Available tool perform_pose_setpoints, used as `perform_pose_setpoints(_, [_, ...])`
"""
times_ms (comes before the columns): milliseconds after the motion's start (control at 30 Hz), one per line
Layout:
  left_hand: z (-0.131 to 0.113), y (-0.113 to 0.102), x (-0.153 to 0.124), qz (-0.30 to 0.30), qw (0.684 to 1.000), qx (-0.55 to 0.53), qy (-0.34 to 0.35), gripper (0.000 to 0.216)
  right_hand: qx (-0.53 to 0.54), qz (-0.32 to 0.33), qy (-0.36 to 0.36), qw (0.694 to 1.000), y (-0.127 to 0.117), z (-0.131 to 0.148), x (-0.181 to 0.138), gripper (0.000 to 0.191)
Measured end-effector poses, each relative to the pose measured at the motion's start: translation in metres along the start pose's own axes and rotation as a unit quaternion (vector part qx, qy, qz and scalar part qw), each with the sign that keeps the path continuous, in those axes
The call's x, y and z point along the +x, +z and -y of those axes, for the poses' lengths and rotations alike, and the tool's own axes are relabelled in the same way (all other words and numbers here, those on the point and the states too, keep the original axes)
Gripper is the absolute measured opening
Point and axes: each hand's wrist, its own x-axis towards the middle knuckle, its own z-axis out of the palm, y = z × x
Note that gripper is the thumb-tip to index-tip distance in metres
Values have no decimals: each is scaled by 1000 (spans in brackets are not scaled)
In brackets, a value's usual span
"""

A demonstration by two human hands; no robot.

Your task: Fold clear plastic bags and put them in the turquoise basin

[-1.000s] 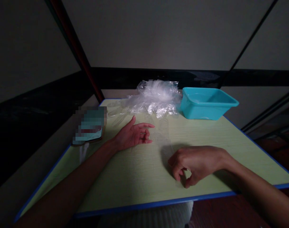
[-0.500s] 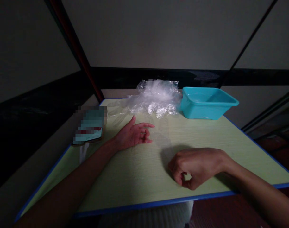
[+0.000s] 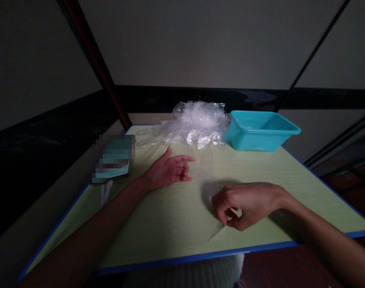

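A thin clear plastic piece (image 3: pixel 204 176) lies flat across the middle of the table, hard to see against the pale wood. Whether it is a bag or a glove I cannot tell. My right hand (image 3: pixel 245 204) pinches its near right edge between thumb and fingers, and a small flap stands up under the fingertips. My left hand (image 3: pixel 170 170) rests on its side near the plastic's left part, thumb up and fingers apart, with nothing held. Behind both hands sits a crumpled heap of clear plastic (image 3: pixel 200 120).
A turquoise plastic basin (image 3: pixel 257 140) stands at the back right, next to the heap. At the left edge leans a phone-like device (image 3: pixel 114 158) with a blurred screen. The yellow-green table (image 3: pixel 158 236) has a blue edge, with wall panels behind it.
My right hand has risen slightly and moved away from the table's front edge, lifting a corner of the clear plastic. My left hand has stayed in place.
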Motion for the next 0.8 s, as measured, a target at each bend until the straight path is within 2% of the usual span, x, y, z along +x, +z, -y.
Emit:
perform_pose_setpoints(200, [1,-1,0,11,1000,-3,-1,65,70,-16,39,997,-3,-1,-4,18])
perform_pose_setpoints(367, [1,-2,0,18,1000,-3,1,64,119,-40,27,992,-4,-3,-4,15])
perform_pose_setpoints(633, [0,-5,0,40,999,4,-5,67,87,-129,1,988,-5,-14,2,14])
perform_pose_setpoints(800, [1,-9,1,41,999,-13,-27,73,109,-212,-13,971,-6,-21,5,10])
